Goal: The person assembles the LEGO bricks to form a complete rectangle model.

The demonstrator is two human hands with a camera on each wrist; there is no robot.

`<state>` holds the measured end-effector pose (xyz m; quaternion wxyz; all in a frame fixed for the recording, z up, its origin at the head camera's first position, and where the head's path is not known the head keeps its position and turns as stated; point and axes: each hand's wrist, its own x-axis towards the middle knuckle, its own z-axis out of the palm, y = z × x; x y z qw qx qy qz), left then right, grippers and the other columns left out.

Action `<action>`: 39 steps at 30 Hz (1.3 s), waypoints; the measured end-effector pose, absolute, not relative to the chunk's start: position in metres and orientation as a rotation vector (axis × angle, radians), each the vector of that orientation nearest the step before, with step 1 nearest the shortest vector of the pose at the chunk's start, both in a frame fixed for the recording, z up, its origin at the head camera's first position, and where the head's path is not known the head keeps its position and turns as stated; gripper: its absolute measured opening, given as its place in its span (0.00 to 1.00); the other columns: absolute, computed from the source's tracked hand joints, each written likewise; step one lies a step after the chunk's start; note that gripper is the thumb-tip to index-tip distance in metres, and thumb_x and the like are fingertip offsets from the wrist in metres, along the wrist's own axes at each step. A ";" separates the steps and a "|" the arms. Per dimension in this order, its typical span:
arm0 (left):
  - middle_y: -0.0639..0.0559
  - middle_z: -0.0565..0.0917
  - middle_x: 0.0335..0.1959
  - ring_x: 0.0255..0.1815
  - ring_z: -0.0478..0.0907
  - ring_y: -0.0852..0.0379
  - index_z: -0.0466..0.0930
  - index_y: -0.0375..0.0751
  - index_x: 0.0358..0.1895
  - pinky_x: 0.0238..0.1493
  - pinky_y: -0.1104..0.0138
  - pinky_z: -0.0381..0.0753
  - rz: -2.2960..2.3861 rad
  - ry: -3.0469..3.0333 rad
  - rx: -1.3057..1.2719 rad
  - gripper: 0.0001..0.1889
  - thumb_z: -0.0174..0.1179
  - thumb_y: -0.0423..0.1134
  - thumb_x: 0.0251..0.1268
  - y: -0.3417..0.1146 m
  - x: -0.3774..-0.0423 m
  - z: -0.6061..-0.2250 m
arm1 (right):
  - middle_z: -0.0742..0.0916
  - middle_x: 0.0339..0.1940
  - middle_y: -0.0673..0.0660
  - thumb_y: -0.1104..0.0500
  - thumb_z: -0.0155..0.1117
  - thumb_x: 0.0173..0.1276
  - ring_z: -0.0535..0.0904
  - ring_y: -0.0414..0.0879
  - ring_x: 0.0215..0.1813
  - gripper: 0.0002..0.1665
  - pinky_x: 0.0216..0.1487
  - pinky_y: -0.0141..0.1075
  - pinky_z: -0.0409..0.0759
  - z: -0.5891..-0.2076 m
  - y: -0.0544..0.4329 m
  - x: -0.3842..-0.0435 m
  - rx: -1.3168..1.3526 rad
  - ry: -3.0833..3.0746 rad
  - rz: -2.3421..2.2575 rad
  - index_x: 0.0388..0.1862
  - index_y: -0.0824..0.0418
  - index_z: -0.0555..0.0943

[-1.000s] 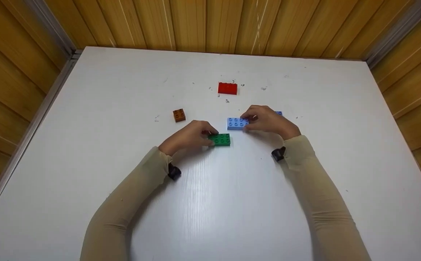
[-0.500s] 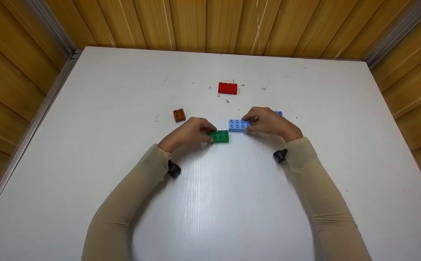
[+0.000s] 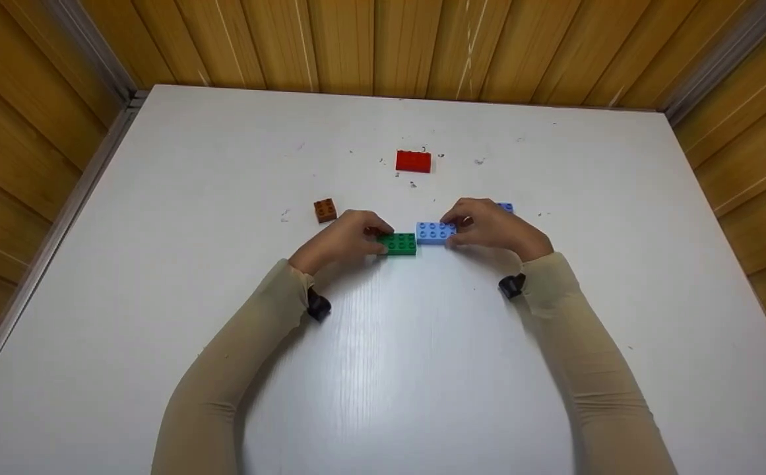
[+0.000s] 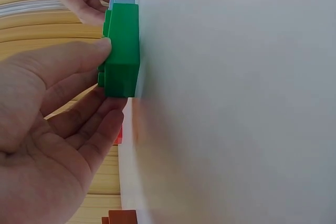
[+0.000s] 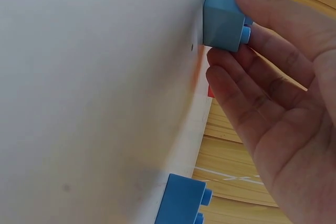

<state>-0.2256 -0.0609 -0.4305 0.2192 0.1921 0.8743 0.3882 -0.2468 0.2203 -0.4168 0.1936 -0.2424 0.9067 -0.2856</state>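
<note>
My left hand (image 3: 350,236) pinches the left end of a green toy building brick (image 3: 401,244) between thumb and fingers. In the left wrist view the thumb lies on the long side of the green brick (image 4: 123,35). My right hand (image 3: 493,225) pinches the right end of a light blue brick (image 3: 433,233). Both bricks lie studs up on the white table, end to end, the blue one set slightly farther back. The right wrist view shows the thumb against the side of the light blue brick (image 5: 223,17), with the fingers behind it.
A red brick (image 3: 414,161) lies farther back on the white table (image 3: 383,369). A small brown brick (image 3: 325,210) sits left of my left hand. Another blue brick (image 3: 505,207) is partly hidden behind my right hand. Wood-panelled walls (image 3: 343,46) border the table.
My left hand has slid the green brick away from me. My right hand has drawn the light blue brick slightly nearer and rightward, so the two bricks stand closer to one line.
</note>
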 end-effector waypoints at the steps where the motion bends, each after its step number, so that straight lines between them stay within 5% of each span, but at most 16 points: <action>1: 0.50 0.81 0.55 0.53 0.76 0.56 0.80 0.42 0.57 0.61 0.63 0.75 1.070 2.423 0.533 0.19 0.64 0.35 0.61 -0.061 -0.226 -0.430 | 0.83 0.51 0.58 0.61 0.71 0.59 0.78 0.51 0.53 0.22 0.61 0.46 0.76 -0.417 0.220 -0.247 -0.678 2.541 -0.802 0.54 0.61 0.82; 39: 0.50 0.81 0.55 0.54 0.76 0.56 0.80 0.43 0.57 0.61 0.63 0.75 1.096 2.417 0.527 0.19 0.63 0.33 0.62 -0.059 -0.231 -0.432 | 0.83 0.53 0.57 0.60 0.71 0.59 0.78 0.52 0.55 0.22 0.63 0.47 0.75 -0.414 0.219 -0.243 -0.645 2.479 -0.773 0.53 0.60 0.80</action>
